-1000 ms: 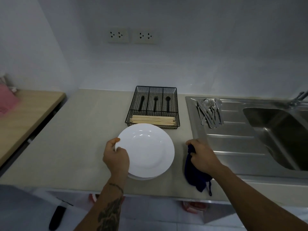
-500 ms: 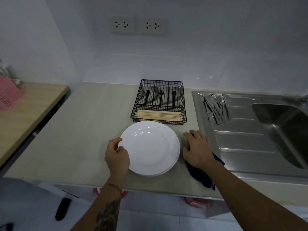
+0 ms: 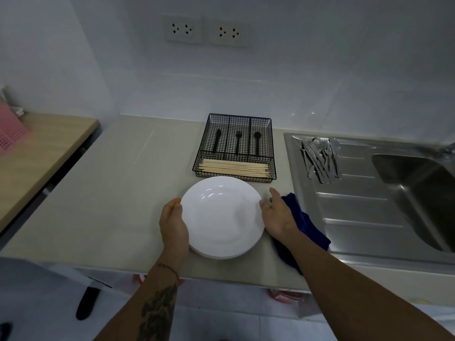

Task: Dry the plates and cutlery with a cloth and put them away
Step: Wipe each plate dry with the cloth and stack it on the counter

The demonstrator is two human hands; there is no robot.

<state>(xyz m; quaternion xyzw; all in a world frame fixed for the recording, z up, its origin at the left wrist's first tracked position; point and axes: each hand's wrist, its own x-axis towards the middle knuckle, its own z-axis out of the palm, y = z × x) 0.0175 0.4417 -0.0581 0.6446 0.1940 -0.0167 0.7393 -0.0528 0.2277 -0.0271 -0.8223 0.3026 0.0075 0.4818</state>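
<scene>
A stack of white plates (image 3: 222,216) lies on the beige counter near its front edge. My left hand (image 3: 173,223) grips the stack's left rim, thumb on top. At the right rim, my right hand (image 3: 278,215) touches the stack with its fingers spread and fairly straight. A dark blue cloth (image 3: 304,225) lies crumpled on the counter just right of that hand, partly under my forearm. Several metal knives, forks and spoons (image 3: 321,158) lie in a heap on the sink's drainboard.
A black wire cutlery tray (image 3: 235,147) behind the plates holds black utensils and wooden chopsticks. The steel sink basin (image 3: 418,195) is at the right. A wooden table (image 3: 41,153) with a pink basket (image 3: 9,130) stands to the left.
My right hand has let go of the blue cloth, left it on the counter and moved left to the plates' right rim. My left hand stays on the left rim.
</scene>
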